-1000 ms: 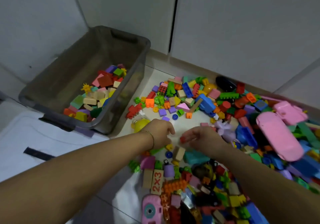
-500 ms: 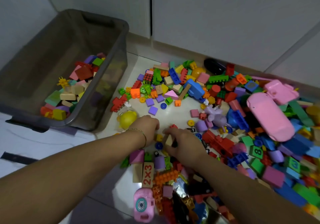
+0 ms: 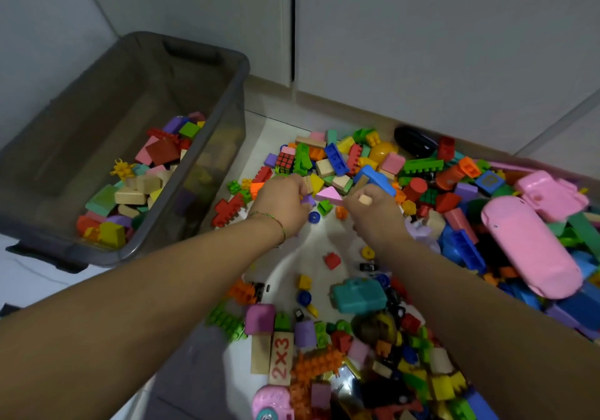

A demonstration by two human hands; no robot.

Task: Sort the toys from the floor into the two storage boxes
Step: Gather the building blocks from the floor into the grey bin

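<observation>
Picking-up step: the left hand [image 3: 281,204] curls on a purple block [image 3: 307,199], the right hand [image 3: 373,213] grips a wooden block [image 3: 365,199]; next, probably carry both to the grey storage box [image 3: 136,101] left of the left hand.

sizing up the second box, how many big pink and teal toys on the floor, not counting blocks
pink: 3, long pink car, boxy pink toy, pink camera
teal: 1, teal toy
total: 4

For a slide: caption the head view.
Right hand pinches a wooden block over the toys, left hand alongside, storage box nearby.
</observation>
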